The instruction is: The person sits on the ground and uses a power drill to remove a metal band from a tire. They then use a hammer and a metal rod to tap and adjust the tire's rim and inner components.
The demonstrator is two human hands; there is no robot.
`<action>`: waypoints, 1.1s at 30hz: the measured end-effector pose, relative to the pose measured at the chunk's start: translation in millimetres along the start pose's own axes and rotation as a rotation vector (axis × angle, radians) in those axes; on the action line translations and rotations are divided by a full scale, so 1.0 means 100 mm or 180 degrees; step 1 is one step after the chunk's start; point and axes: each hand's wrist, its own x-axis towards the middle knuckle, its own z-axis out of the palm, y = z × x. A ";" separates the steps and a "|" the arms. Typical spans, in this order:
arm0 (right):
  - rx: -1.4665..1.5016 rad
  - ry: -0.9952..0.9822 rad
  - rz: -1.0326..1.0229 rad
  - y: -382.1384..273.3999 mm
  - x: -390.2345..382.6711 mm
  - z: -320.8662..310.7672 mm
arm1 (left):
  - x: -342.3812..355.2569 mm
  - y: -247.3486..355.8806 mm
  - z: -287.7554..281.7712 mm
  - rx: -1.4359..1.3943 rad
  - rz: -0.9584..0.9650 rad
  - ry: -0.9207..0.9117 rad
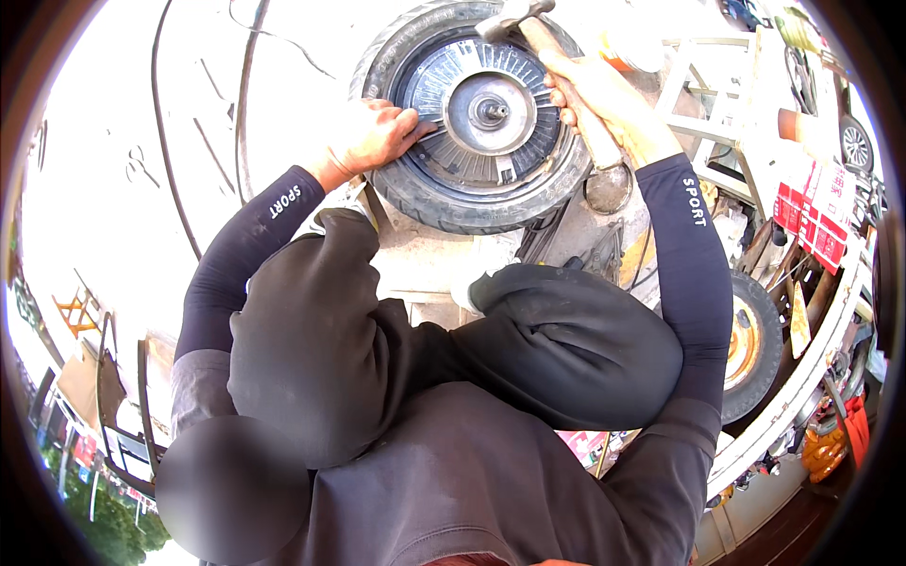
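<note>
A wheel with a black rubber tyre (444, 213) lies flat in front of my knees, its round finned metal hub (462, 160) facing up. A short axle (492, 112) stands out from the hub's centre. My left hand (382, 135) rests at the wheel's left side, fingers closed and reaching over the rim at the hub's edge; whether something small is between them I cannot make out. My right hand (604, 99) is wrapped round the wooden handle of a hammer (543, 38). The hammer's head is over the tyre's far right edge, apart from the hub.
Dark cables (162, 113) run across the pale ground at the left. A whitish metal frame (703, 123) stands to the right of the wheel. Farther right are a red-and-white box (816, 209), a small wheel with an orange rim (746, 344) and piled tools. A round tin (609, 189) sits beside the tyre.
</note>
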 end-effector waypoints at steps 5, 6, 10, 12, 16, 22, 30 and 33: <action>0.0363 -0.0111 -0.0136 0.07 -0.06 0.23 | 0.05 0.01 -0.06 -0.0085 0.0029 0.0134; 0.0216 -0.0149 -0.0170 -0.02 -0.12 0.15 | 0.09 0.00 -0.03 -0.0195 0.0127 0.0123; 0.0147 -0.0058 0.0127 -0.11 -0.01 0.03 | 0.11 0.00 -0.17 -0.0001 -0.0041 -0.0008; 0.0223 0.0067 0.0125 -0.03 -0.01 0.11 | 0.03 0.00 -0.08 0.0019 -0.0018 0.0102; -0.0153 -0.0015 -0.0064 -0.07 -0.01 0.19 | 0.02 -0.08 0.13 0.0032 0.0127 0.0376; 0.0012 0.0151 0.0090 0.03 0.02 0.24 | -0.08 -0.10 0.08 0.0063 0.0059 0.0457; -0.0656 -0.0035 -0.0429 0.02 -0.22 0.11 | -0.20 0.03 0.09 -0.0070 -0.0836 0.0913; -0.0789 0.0556 -0.0751 0.19 -0.97 -0.13 | -0.55 0.23 -0.35 -0.0742 -0.2595 0.1893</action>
